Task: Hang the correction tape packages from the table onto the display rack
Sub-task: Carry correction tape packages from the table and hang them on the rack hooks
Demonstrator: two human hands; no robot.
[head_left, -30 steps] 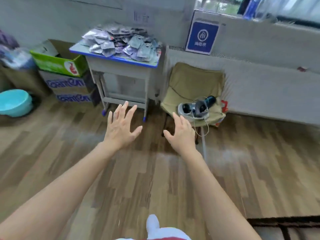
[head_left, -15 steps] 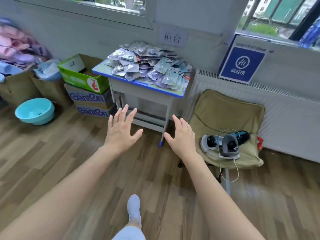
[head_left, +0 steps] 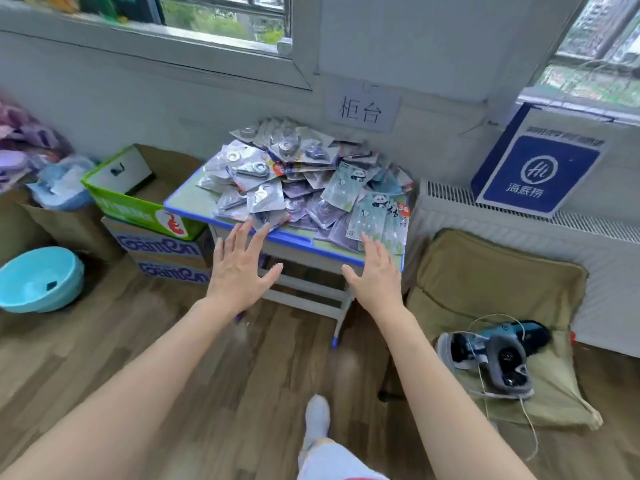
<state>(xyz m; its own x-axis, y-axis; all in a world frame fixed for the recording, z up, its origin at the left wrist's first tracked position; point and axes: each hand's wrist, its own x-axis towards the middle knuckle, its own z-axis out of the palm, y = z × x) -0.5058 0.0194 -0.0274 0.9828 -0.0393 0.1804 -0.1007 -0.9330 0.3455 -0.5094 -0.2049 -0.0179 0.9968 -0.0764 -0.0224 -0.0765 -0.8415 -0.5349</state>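
The table (head_left: 187,206) heaped with correction tape packages (head_left: 304,181) has drawn nearer; left hand (head_left: 239,271) and right hand (head_left: 377,275) spread, empty.

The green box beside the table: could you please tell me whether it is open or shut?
Open: the green box has its flap raised, and its brown inside is visible from above.

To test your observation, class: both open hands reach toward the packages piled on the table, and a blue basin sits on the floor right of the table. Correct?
No. The basin lies left of the table, past the boxes, as the head view shows. The left hand and right hand are open and reach toward the packages.
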